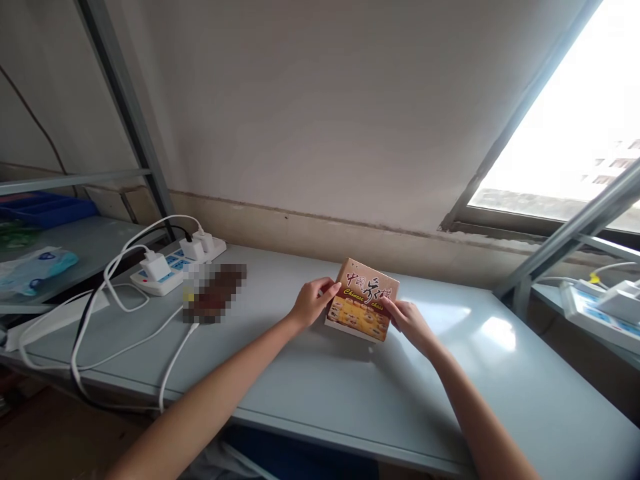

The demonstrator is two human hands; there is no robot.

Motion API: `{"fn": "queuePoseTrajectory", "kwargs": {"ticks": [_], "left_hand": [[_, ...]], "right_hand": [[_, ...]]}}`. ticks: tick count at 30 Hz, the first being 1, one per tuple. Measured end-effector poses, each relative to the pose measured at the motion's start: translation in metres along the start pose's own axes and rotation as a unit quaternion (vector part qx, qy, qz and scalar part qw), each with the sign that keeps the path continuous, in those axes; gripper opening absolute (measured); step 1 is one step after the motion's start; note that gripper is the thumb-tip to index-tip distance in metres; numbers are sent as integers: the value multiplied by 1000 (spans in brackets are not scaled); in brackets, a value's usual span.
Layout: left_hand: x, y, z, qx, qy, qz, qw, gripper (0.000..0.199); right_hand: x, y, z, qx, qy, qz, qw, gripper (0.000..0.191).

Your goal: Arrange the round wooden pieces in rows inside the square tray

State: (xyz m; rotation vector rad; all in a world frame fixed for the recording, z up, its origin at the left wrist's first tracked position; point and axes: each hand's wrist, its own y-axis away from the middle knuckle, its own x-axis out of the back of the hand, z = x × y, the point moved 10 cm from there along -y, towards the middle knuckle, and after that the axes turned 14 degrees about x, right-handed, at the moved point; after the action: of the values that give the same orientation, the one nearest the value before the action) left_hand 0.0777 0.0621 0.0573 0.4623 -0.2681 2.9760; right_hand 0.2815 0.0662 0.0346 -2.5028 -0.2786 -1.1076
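Observation:
Between my two hands is a Chinese chess box (361,303), brown at the top with black and yellow lettering and a picture of chess pieces below. It is tilted with its printed face toward me, over the grey table (310,387). My left hand (314,303) grips its left edge, thumb on the front. At the right edge my right hand (406,320) holds it the same way, thumb on the face and fingers behind. The fingers at the back are mostly hidden. Whether the box's lower edge touches the table I cannot tell.
A white power strip (167,277) with plugged-in chargers stands at the left rear. White cables (113,280) loop over the table's left front edge. Near them lies a blurred-out dark object (216,295). Metal frame posts (560,257) rise on both sides, and another power strip (607,310) is at far right.

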Motion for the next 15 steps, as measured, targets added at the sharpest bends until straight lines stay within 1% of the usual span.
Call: {"fn": "queuePoseTrajectory", "kwargs": {"ticks": [3,5,7,11,13,15], "left_hand": [[-2,1,0,-9,-155,22,988,47],[-3,-1,-8,5,-216,30,976,48],[-7,-4,-18,21,-269,33,962,46],[-16,-8,-38,46,-336,19,941,40],[-18,-8,-43,57,-347,18,936,41],[-19,-9,-44,65,-363,23,929,42]], "right_hand": [[-6,2,7,-23,-13,-30,999,68],[-10,4,12,-44,-3,-51,998,70],[-14,5,16,-56,30,-67,996,72],[-22,4,23,-71,128,-84,986,72],[-22,2,24,-71,181,-73,978,72],[-22,-1,22,-56,216,-58,973,71]]}}
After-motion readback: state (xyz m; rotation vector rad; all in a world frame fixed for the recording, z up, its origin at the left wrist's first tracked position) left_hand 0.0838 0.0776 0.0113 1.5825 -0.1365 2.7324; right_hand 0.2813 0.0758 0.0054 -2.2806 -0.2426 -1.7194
